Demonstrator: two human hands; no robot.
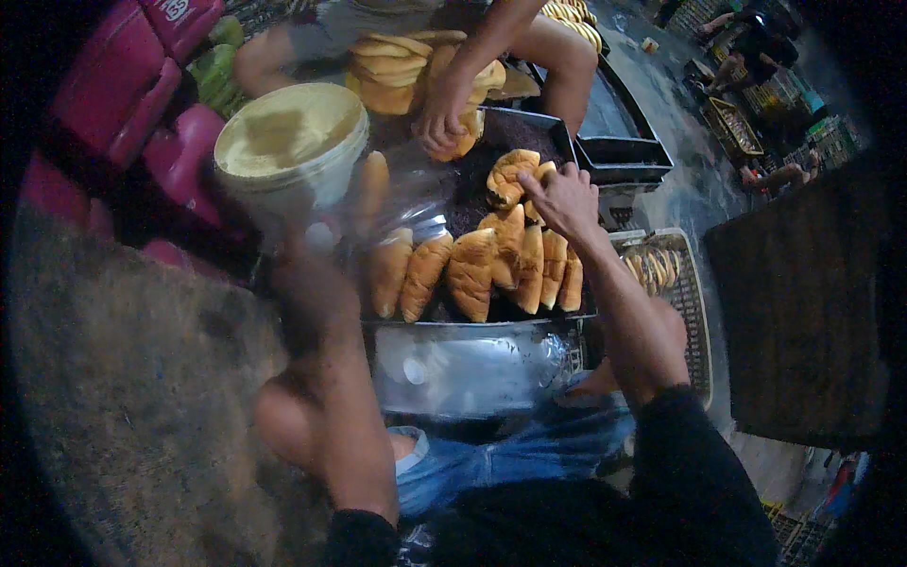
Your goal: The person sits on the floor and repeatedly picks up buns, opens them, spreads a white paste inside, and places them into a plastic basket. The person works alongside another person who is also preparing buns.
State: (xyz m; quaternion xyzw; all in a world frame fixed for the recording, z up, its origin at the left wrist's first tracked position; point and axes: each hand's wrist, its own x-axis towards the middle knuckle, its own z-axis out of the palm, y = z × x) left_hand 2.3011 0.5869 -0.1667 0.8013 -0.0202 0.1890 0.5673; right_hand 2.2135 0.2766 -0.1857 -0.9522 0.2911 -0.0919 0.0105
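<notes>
Right hand [564, 200] grip clamped on a bun [510, 176] above the dark tray [529, 123] of bun rows. Left hand [300, 248] blurred by the pale bucket [288, 142], grip unclear. Dim room, concrete floor [132, 378], co-worker's hand [442, 115] opposite.

Bakery floor (dim): bread rolls [472, 269], trays [619, 151] everywhere.

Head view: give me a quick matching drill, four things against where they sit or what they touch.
1. right hand
2. left hand
3. co-worker's hand
4. wire basket

a. on a bun at the tray's far edge
b. right of the tray, buns inside
c. on a split bun over the row
d. at the cream tub

Pairs: 1-c, 2-d, 3-a, 4-b
</notes>
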